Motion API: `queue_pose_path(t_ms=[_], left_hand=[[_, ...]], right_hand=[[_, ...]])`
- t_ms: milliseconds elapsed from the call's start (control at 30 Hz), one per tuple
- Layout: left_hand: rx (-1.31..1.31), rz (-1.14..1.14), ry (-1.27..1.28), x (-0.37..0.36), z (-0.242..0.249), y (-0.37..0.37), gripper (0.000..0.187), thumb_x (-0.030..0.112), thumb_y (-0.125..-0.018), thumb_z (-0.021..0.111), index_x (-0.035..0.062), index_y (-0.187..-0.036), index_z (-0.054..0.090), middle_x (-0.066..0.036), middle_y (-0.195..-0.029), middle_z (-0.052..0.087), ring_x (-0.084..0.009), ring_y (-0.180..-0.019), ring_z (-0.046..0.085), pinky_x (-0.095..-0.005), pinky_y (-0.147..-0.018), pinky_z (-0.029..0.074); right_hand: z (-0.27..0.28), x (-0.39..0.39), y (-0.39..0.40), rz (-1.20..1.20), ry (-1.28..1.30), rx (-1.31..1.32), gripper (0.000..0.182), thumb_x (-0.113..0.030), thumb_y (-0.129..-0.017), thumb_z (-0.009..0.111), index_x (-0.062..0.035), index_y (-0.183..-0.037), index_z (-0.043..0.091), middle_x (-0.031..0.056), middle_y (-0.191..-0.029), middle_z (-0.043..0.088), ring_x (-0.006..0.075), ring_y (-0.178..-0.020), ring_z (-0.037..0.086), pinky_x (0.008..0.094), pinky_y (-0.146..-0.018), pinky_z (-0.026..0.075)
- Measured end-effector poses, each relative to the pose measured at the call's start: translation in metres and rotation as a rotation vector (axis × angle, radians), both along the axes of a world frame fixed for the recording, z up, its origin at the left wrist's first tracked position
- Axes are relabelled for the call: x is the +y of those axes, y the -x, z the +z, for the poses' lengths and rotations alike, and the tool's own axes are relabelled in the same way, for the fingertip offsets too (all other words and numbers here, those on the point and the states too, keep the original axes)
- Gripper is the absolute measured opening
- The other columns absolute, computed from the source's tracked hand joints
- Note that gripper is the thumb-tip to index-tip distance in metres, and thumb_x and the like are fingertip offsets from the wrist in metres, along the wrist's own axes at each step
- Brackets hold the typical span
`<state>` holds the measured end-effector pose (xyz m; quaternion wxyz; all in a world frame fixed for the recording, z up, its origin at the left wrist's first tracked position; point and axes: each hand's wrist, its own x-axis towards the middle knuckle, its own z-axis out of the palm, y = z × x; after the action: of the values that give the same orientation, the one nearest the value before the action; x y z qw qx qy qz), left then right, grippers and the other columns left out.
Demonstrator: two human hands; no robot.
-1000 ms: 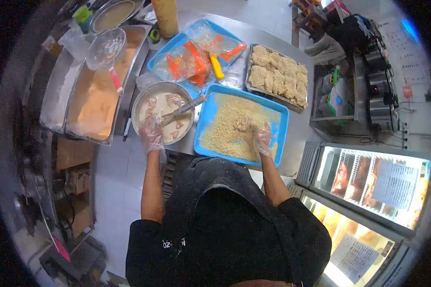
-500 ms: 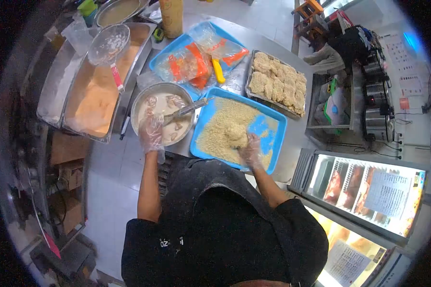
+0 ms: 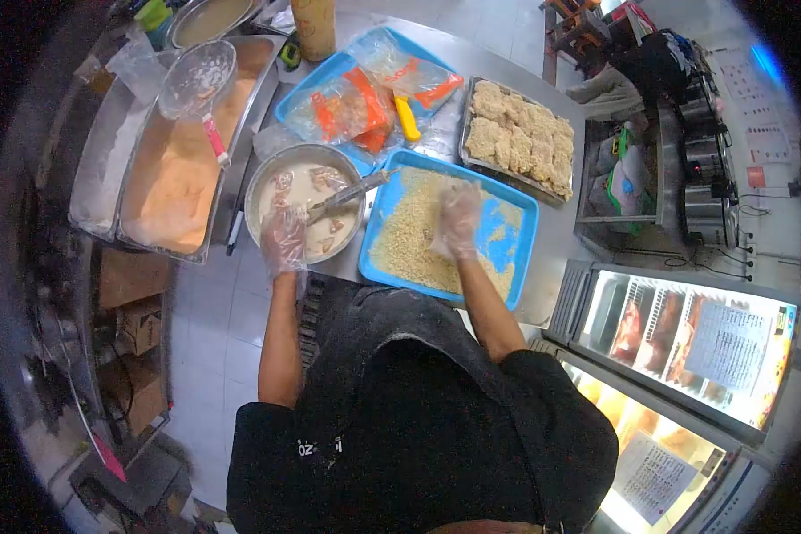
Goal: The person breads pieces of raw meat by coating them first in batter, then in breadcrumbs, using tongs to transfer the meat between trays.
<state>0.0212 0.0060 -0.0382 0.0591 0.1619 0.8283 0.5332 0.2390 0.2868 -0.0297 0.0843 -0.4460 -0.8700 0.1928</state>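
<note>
My left hand (image 3: 285, 238), in a clear plastic glove, is at the near left rim of a metal bowl (image 3: 254, 194) of milky liquid with meat pieces. Its fingers are too blurred to read. Tongs (image 3: 351, 192) lie across the bowl's right side. My right hand (image 3: 458, 221), also gloved, is over the pale crumbs (image 3: 409, 233) in a blue tray (image 3: 527, 254). What it holds, if anything, is hidden. Behind, a metal tray (image 3: 465, 133) carries rows of crumb-coated pieces (image 3: 518, 133).
A second blue tray (image 3: 285, 109) holds plastic bags (image 3: 343, 105) and a yellow handle (image 3: 407, 119). At left, a strainer (image 3: 198, 82) lies over a long pan of orange powder (image 3: 173, 182). A lit display fridge (image 3: 685, 347) stands at right.
My right hand has moved up the tray, away from my body, and now covers the place where a coated piece showed. My left hand stays by the bowl. The view has shifted slightly.
</note>
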Motion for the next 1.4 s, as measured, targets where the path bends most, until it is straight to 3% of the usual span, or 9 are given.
queue_pose_path(t_ms=[67, 167, 300, 400, 500, 700, 767, 1133, 1400], left_hand=[[-0.347, 0.04, -0.18, 0.008, 0.024, -0.007, 0.033, 0.022, -0.073, 0.065, 0.0036, -0.1, 0.06, -0.014, -0.094, 0.06, -0.0288, -0.086, 0.058, -0.0351, -0.075, 0.047], [0.24, -0.031, 0.185, 0.001, 0.016, 0.0, 0.034, 0.02, -0.073, 0.065, 0.0027, -0.101, 0.059, -0.014, -0.096, 0.059, -0.0274, -0.086, 0.059, -0.0352, -0.074, 0.048], [0.268, -0.024, 0.247, 0.002, 0.026, -0.003, 0.032, 0.02, -0.074, 0.063, 0.0016, -0.1, 0.059, -0.014, -0.098, 0.059, -0.0271, -0.086, 0.058, -0.036, -0.072, 0.048], [0.053, 0.054, -0.165, -0.006, -0.01, -0.008, 0.032, 0.021, -0.074, 0.062, 0.0023, -0.1, 0.06, -0.015, -0.095, 0.06, -0.0277, -0.083, 0.058, -0.0363, -0.071, 0.048], [0.186, -0.045, 0.32, 0.001, 0.03, -0.006, 0.031, 0.02, -0.074, 0.062, 0.0022, -0.099, 0.06, -0.016, -0.092, 0.061, -0.027, -0.081, 0.059, -0.0353, -0.07, 0.048], [0.139, -0.12, 0.025, -0.015, -0.059, 0.022, 0.032, 0.016, -0.072, 0.064, 0.0046, -0.102, 0.06, -0.014, -0.092, 0.062, -0.0282, -0.083, 0.059, -0.0331, -0.073, 0.048], [0.053, -0.097, 0.01, -0.015, -0.055, 0.016, 0.033, 0.015, -0.071, 0.064, 0.005, -0.102, 0.06, -0.014, -0.094, 0.063, -0.0283, -0.085, 0.059, -0.0329, -0.075, 0.047], [0.224, -0.016, 0.204, 0.004, 0.028, -0.005, 0.031, 0.019, -0.071, 0.063, 0.005, -0.099, 0.062, -0.015, -0.092, 0.063, -0.0313, -0.084, 0.059, -0.038, -0.074, 0.047], [0.275, -0.023, 0.084, -0.006, -0.037, 0.014, 0.028, 0.019, -0.072, 0.063, 0.0047, -0.097, 0.062, -0.015, -0.088, 0.062, -0.0302, -0.081, 0.059, -0.0379, -0.072, 0.048]], right_hand=[[-0.02, -0.029, -0.006, 0.025, -0.457, -0.094, 0.058, -0.04, -0.083, 0.048, -0.0024, -0.127, 0.041, 0.0233, -0.126, 0.041, 0.0347, -0.125, 0.03, 0.0414, -0.103, 0.022], [-0.024, -0.022, -0.018, 0.102, -0.282, 0.005, 0.064, -0.043, -0.084, 0.045, -0.0017, -0.132, 0.034, 0.0234, -0.133, 0.031, 0.033, -0.132, 0.014, 0.0439, -0.106, 0.009], [-0.078, 0.006, -0.044, 0.104, -0.071, 0.431, 0.067, -0.049, -0.078, 0.053, 0.002, -0.121, 0.044, 0.0248, -0.122, 0.044, 0.0355, -0.12, 0.035, 0.0434, -0.1, 0.026], [-0.03, -0.015, -0.05, -0.199, 0.089, -0.112, 0.066, -0.056, -0.069, 0.062, 0.0034, -0.097, 0.058, 0.0239, -0.091, 0.06, 0.0386, -0.09, 0.056, 0.0426, -0.082, 0.043], [-0.059, -0.016, -0.057, -0.229, 0.21, -0.252, 0.064, -0.057, -0.07, 0.061, 0.0026, -0.092, 0.06, 0.0242, -0.087, 0.061, 0.038, -0.087, 0.057, 0.0414, -0.081, 0.044], [0.036, -0.022, -0.038, -0.257, 0.524, 0.218, 0.053, -0.047, -0.072, 0.065, 0.0011, -0.095, 0.061, 0.0205, -0.092, 0.061, 0.0355, -0.086, 0.057, 0.0394, -0.079, 0.044], [-0.051, 0.015, -0.071, 0.018, 0.318, 0.031, 0.052, -0.039, -0.072, 0.069, -0.0014, -0.105, 0.057, 0.0182, -0.103, 0.058, 0.032, -0.089, 0.055, 0.0378, -0.081, 0.042], [-0.07, -0.04, -0.089, 0.21, -0.225, 0.037, 0.095, -0.053, -0.065, 0.067, 0.0114, -0.126, 0.032, 0.0294, -0.128, 0.036, 0.0364, -0.126, 0.027, 0.041, -0.105, 0.021], [-0.059, -0.003, -0.066, -0.2, 0.261, 0.122, 0.042, -0.025, -0.071, 0.064, 0.0041, -0.099, 0.055, 0.0217, -0.09, 0.059, 0.0343, -0.086, 0.056, 0.0416, -0.074, 0.043]])
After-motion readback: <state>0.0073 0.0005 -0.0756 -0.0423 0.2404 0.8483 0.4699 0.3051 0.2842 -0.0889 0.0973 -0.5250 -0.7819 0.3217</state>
